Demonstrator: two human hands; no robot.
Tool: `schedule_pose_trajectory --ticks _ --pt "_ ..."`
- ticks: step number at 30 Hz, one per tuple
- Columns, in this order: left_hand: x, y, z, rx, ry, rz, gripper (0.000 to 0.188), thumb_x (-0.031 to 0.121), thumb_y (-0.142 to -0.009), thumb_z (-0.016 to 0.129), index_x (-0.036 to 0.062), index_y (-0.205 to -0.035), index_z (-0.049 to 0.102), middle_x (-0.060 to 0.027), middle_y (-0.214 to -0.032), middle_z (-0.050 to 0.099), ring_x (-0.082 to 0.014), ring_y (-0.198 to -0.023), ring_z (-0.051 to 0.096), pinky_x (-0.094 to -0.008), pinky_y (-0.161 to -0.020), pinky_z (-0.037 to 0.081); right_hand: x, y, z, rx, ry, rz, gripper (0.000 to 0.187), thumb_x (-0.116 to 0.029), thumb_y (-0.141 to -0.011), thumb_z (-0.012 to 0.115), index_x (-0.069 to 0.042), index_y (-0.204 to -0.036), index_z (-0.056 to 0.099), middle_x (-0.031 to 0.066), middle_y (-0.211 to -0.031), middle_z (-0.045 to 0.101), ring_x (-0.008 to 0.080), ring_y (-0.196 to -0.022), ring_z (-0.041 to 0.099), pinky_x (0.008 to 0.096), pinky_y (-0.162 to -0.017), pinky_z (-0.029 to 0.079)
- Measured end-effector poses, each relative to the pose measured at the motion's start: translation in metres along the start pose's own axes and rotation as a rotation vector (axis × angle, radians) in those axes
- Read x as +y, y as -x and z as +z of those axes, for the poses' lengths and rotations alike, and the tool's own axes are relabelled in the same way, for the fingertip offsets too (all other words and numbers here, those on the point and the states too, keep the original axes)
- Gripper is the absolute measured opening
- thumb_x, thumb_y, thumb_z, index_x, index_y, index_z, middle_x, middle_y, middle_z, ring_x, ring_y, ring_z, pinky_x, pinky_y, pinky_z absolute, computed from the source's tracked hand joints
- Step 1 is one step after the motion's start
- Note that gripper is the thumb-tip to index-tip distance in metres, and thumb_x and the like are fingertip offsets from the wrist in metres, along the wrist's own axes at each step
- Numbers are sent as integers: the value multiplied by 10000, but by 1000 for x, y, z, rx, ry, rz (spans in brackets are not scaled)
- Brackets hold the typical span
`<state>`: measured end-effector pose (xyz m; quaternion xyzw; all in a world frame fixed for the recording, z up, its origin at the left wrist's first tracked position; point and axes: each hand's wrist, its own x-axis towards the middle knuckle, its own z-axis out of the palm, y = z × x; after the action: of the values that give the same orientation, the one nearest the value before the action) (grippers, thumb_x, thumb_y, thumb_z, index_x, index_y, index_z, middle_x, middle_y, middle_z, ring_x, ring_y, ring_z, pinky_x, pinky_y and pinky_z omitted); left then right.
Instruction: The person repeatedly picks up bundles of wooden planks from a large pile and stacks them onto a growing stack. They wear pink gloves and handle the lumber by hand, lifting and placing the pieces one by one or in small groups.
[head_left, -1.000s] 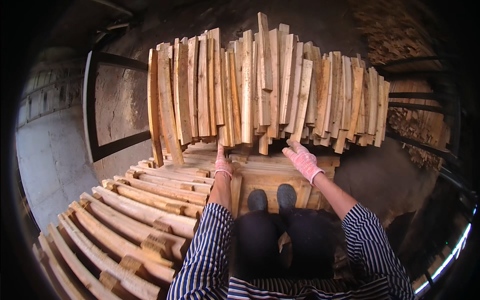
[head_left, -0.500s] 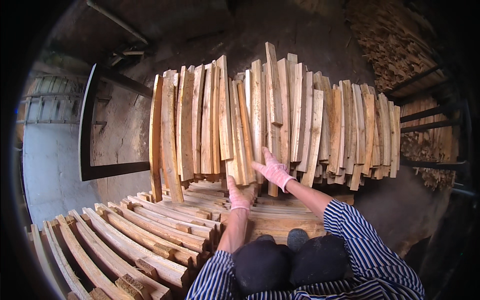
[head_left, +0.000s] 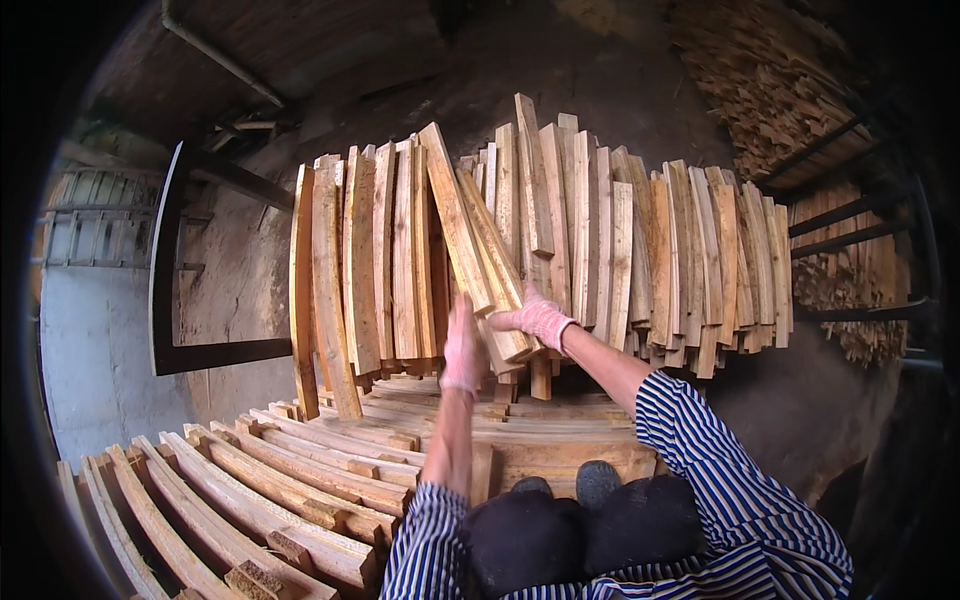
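Note:
A row of long, rough wooden slats stretches across the pile in front of me. My right hand, in a pinkish glove, has its fingers around the near ends of two or more slats in the middle, which lean with their far ends to the left. My left hand, gloved alike and a little blurred, is held upright beside the left edge of these near ends. Its fingers look stretched out; whether it touches the wood I cannot tell.
Nearer, at the lower left, lies a stack of slats with small blocks between layers. A black metal frame stands left of the row, with black bars to the right. A heap of wood pieces fills the far right.
The middle slats have swung from nearly straight to leaning, near ends shifted right. My left hand has come off their near ends to their left side; my right hand has closed on them.

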<state>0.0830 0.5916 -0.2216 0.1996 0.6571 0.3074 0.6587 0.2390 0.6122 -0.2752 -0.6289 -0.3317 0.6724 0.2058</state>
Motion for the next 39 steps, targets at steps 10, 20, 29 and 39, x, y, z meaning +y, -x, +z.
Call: schedule_pose_trajectory --ticks 10,20,29,39 --pt "-2 -11 29 -110 -89 -164 754 472 -897 697 34 -1463 460 -174 -1359 586 -323 -1221 590 -498 -1027 491 -52 117 -37 -53 152 267 1250 -388 -663 915 34 -1560 154 260 -1185 619 260 -929 682 321 -677 594" --pt "-78 107 7 -134 343 -131 702 511 -924 623 116 -1469 425 -144 -1398 540 -333 -1281 516 -532 -1045 436 73 157 -57 -431 -709 167 776 -436 -817 828 26 -1368 536 131 -1263 648 197 -1166 625 320 -1006 496" --pt "-50 90 3 -428 437 -72 1120 798 -811 572 89 -1586 184 -244 -1536 349 -393 -1448 307 -502 -1162 362 40 160 -55 -314 -387 104 871 -434 -774 851 84 -1365 475 209 -1219 649 259 -1076 668 326 -908 549" --pt "45 65 29 -294 620 -86 588 395 -867 767 37 -1284 558 -198 -1241 626 -339 -1125 635 -465 -1017 537 -125 215 -71 -104 -89 148 882 -373 -729 889 141 -1324 489 259 -1128 679 333 -962 686 353 -916 549"
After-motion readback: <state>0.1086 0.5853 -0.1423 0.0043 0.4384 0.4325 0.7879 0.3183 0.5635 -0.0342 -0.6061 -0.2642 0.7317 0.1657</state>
